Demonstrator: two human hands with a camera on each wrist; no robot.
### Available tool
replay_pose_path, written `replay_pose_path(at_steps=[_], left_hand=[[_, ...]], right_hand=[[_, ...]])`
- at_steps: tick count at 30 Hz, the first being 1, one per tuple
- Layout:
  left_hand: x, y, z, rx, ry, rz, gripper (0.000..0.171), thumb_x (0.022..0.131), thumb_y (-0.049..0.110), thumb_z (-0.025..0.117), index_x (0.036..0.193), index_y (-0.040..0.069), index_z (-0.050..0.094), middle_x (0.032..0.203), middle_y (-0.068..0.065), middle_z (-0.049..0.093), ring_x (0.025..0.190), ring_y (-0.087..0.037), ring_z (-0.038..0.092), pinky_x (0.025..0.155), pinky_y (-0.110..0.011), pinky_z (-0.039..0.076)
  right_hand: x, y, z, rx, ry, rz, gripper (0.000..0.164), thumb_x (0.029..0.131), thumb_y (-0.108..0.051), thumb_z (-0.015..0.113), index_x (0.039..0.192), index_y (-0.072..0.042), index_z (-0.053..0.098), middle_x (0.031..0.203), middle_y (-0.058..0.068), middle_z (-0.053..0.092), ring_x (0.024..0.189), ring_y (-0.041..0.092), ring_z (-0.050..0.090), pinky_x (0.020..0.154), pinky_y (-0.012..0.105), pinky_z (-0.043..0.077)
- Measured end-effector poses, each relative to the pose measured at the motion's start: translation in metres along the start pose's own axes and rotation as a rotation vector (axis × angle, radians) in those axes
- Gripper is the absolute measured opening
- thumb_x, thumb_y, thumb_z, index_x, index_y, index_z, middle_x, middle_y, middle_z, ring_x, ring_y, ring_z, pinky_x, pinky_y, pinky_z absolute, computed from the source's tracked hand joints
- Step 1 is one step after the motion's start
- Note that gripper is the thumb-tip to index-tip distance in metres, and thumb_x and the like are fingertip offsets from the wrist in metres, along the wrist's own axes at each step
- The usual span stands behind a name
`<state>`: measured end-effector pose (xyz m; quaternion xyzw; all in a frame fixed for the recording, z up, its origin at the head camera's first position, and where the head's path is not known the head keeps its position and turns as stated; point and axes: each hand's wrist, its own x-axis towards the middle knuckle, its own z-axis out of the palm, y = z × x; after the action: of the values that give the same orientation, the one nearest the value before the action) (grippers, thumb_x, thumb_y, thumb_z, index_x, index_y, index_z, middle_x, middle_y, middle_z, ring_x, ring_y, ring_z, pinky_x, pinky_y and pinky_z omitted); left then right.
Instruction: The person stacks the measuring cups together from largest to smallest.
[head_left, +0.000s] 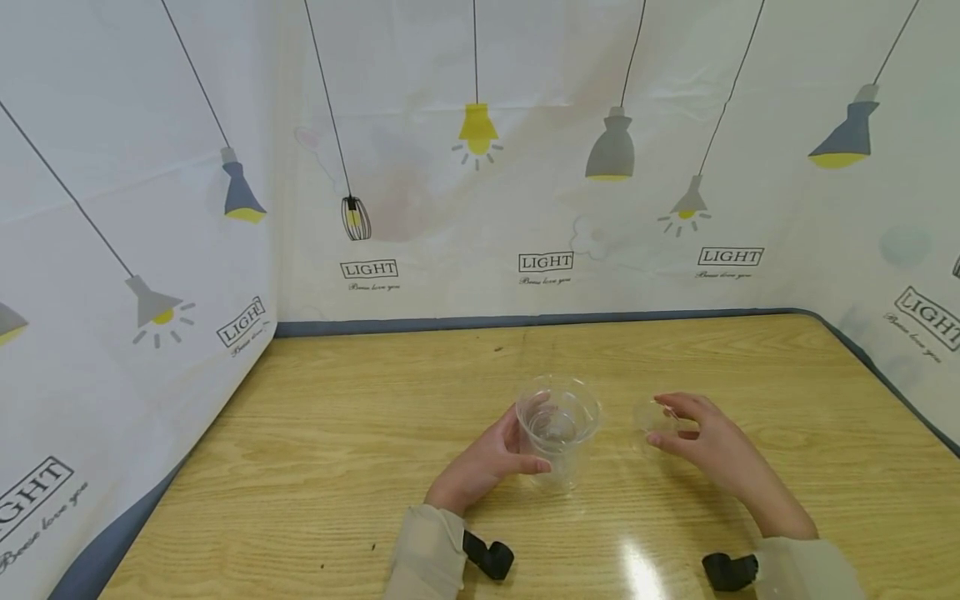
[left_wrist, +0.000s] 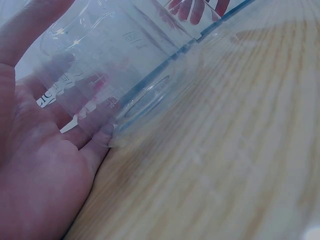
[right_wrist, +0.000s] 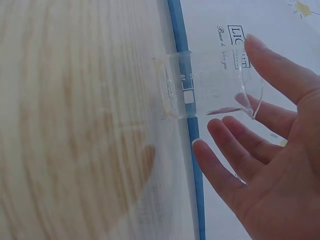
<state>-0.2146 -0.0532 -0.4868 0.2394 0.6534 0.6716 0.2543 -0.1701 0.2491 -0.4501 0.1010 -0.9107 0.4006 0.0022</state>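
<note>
A large clear beaker [head_left: 562, 454] stands upright on the wooden table, and my left hand [head_left: 483, 458] grips it from the left side. In the left wrist view the thumb and fingers curl round the wall of this beaker [left_wrist: 125, 55], whose base is at the tabletop. To its right, my right hand [head_left: 708, 433] pinches a much smaller clear beaker [head_left: 652, 418] between thumb and index finger. The right wrist view shows that small beaker [right_wrist: 215, 82] with white markings and a spout; thumb and index finger are at its rim, while the other fingers spread loosely below.
The wooden table [head_left: 360, 433] reaches back to a white curtain [head_left: 427, 292] printed with hanging lamps, which also borders both sides. Black straps [head_left: 489, 557] are on both wrists, over light sleeves. A bright reflection lies on the table near the front.
</note>
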Motion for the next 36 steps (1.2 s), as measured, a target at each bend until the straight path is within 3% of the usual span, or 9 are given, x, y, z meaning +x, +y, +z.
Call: replay_pose_path(at_steps=[16, 28, 36], left_hand=[[-0.001, 0.0, 0.0, -0.036, -0.017, 0.012, 0.079, 0.078, 0.004, 0.067, 0.137, 0.038, 0.027, 0.138, 0.012, 0.033, 0.125, -0.012, 0.032, 0.102, -0.035, 0.024], [-0.01, 0.02, 0.007, -0.039, -0.038, 0.022, 0.077, 0.079, 0.003, 0.065, 0.139, 0.031, 0.026, 0.141, 0.004, 0.03, 0.127, -0.019, 0.03, 0.102, -0.036, 0.025], [-0.008, 0.019, 0.007, -0.034, -0.036, 0.016, 0.078, 0.079, 0.003, 0.066, 0.14, 0.031, 0.025, 0.14, 0.006, 0.031, 0.127, -0.017, 0.031, 0.102, -0.036, 0.025]], right_hand=[[0.001, 0.0, 0.002, 0.0, -0.009, 0.031, 0.065, 0.081, -0.041, 0.062, 0.129, -0.001, 0.042, 0.135, 0.018, 0.032, 0.114, 0.038, 0.041, 0.085, 0.046, 0.042], [0.001, -0.002, 0.001, -0.035, 0.001, 0.032, 0.063, 0.081, -0.041, 0.062, 0.126, -0.001, 0.046, 0.138, 0.017, 0.028, 0.11, 0.039, 0.046, 0.083, 0.045, 0.044], [-0.001, -0.006, -0.004, -0.02, 0.011, 0.033, 0.066, 0.082, -0.043, 0.06, 0.128, 0.0, 0.042, 0.139, 0.016, 0.027, 0.11, 0.04, 0.046, 0.083, 0.046, 0.043]])
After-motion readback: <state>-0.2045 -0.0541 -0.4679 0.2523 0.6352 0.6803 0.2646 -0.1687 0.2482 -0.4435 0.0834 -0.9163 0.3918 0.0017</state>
